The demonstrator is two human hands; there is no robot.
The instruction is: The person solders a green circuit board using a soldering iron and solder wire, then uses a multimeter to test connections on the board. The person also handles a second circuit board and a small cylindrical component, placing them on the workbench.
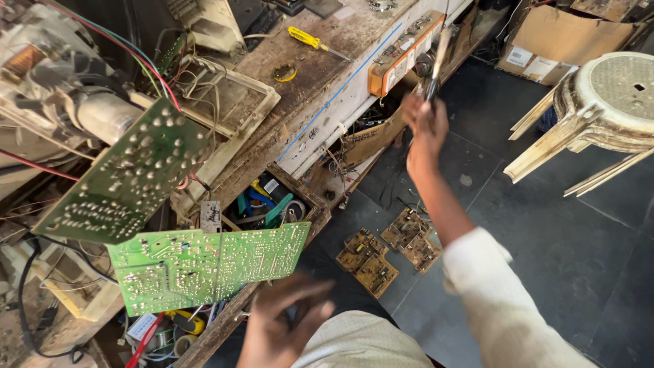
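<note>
Over the bench (320,65): two green circuit boards (204,262), one yellow screwdriver (310,41).

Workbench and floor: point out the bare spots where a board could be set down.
Free: workbench top between the yellow screwdriver and its white front edge; dark floor between the brown boards and stacked stools. Crowded: the tool drawer and around the green circuit boards.

Left hand (283,320) low, near body, blurry, fingers (310,286) spread open, holding nothing. Right arm in white sleeve stretched far forward. Right hand (426,126) raised, fingers curled tight in fist around thin tool handle.
</note>
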